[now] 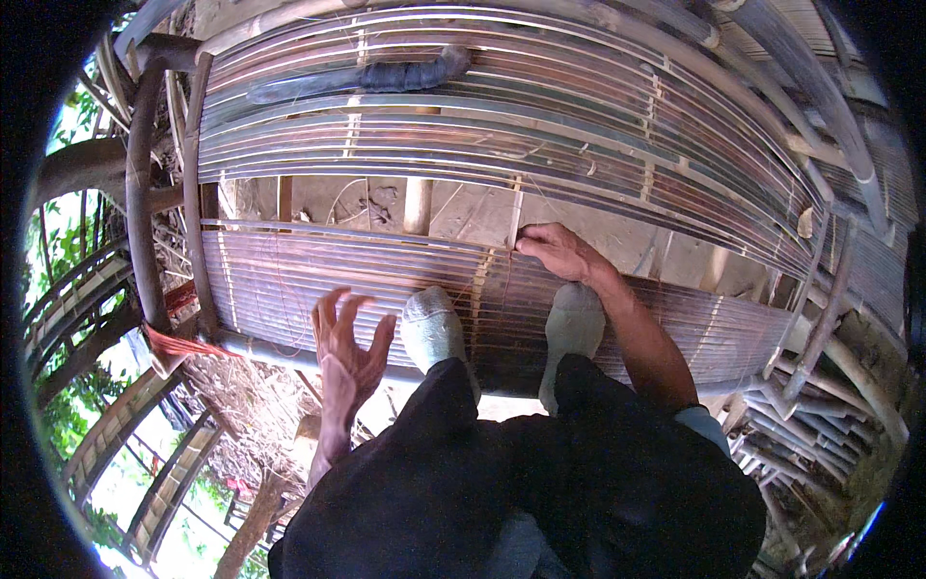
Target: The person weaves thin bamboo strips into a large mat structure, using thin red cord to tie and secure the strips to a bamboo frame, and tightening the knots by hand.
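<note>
My right hand is closed at the gap in a slatted bamboo platform, its fingertips pinching a thin pale strip that spans the gap. Lower left, my left hand hovers over the near slats with fingers spread and nothing in it. Lengthwise slats are tied by pale cross lashings. Between the hands, my feet in light socks rest on the near slats. A long knife with a dark wrapped handle lies on the far slats, blade toward the left.
Bare ground shows through the gap, with a round pole crossing beneath. A thick wooden post and an orange-red bundle of strands stand at the left. Bamboo poles are stacked at lower right.
</note>
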`<state>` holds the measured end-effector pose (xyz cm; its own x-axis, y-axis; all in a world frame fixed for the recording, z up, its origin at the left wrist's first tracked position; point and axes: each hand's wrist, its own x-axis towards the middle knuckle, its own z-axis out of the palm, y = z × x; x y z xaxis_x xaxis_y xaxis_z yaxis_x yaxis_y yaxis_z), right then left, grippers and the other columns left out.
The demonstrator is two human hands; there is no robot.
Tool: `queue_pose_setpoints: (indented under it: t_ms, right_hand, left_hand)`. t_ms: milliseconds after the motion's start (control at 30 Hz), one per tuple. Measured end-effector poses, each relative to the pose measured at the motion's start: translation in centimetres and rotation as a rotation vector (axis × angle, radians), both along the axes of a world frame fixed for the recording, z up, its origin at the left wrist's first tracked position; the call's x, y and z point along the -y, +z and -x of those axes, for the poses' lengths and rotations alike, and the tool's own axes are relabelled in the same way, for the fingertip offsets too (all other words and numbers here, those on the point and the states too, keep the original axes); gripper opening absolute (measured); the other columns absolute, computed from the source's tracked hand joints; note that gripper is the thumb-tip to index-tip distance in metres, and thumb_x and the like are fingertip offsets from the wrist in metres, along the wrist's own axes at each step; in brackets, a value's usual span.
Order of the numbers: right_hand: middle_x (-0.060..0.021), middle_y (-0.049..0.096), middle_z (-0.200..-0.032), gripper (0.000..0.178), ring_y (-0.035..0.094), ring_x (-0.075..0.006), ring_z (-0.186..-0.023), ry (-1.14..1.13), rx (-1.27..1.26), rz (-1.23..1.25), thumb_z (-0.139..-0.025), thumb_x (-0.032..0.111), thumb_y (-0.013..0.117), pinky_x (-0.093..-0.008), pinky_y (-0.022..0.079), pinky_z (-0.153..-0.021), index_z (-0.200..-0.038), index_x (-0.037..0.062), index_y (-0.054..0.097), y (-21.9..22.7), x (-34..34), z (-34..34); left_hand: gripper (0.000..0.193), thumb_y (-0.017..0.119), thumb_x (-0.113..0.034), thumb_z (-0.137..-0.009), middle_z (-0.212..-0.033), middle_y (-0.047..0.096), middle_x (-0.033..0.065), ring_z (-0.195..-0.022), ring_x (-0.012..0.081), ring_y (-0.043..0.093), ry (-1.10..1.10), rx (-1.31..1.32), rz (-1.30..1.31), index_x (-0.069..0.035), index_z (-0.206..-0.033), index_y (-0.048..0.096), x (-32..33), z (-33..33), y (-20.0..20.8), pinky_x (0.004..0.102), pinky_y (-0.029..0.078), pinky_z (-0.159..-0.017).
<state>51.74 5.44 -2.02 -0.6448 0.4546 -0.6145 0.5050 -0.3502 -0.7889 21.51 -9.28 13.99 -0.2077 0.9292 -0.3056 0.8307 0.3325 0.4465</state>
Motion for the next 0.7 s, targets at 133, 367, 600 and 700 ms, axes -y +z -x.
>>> queue_pose_setpoints:
  t_ms: [133, 367, 600, 700]
  right_hand:
    - [-0.0132, 0.073, -0.100, 0.034, 0.066, -0.0210, -0.090, 0.008, -0.018, -0.071, -0.096, 0.028, 0.056, -0.0354, 0.051, -0.084, -0.112, 0.0013, 0.070, 0.2, 0.2, -0.1]
    - [-0.0140, 0.071, -0.105, 0.031, 0.066, -0.0198, -0.096, -0.070, -0.021, -0.043, -0.098, 0.021, 0.058, -0.0338, 0.051, -0.090, -0.117, -0.0024, 0.067, 1.3, 0.0, -0.5]
    - [-0.0150, 0.072, -0.104, 0.030, 0.069, -0.0219, -0.098, -0.168, -0.061, -0.094, -0.097, 0.024, 0.058, -0.0350, 0.052, -0.088, -0.112, -0.0002, 0.069, 1.1, 0.2, -0.8]
    - [-0.0149, 0.072, -0.104, 0.031, 0.068, -0.0221, -0.097, -0.108, -0.085, -0.081, -0.096, 0.024, 0.058, -0.0345, 0.052, -0.087, -0.112, -0.0012, 0.068, 0.6, -0.1, -0.5]
  left_hand:
    - [0.045, 0.076, -0.031, -0.085, -0.124, 0.056, 0.0202, -0.128, 0.0367, 0.047, -0.108, 0.020, -0.203, -0.007, -0.121, 0.062, -4.7, -4.4, -4.7, 0.0567, 0.024, -0.115]
    - [0.023, 0.065, -0.023, -0.096, -0.097, 0.071, 0.0107, -0.101, 0.0241, 0.065, 0.064, 0.695, -0.126, -0.001, -0.097, 0.071, -10.5, -10.5, -8.6, 0.0479, 0.039, -0.105]
    - [0.023, 0.061, -0.020, -0.092, -0.070, 0.060, 0.0081, -0.068, 0.0222, 0.061, 0.555, 1.222, -0.323, 0.001, -0.083, 0.065, -3.0, -4.1, -4.3, 0.0386, 0.053, -0.080]
    - [0.041, 0.066, -0.026, -0.093, -0.049, 0.032, -0.0006, -0.051, 0.0154, 0.043, 1.053, 1.162, -0.285, -0.010, -0.058, 0.053, 1.9, 0.5, -3.1, 0.0387, 0.052, -0.068]
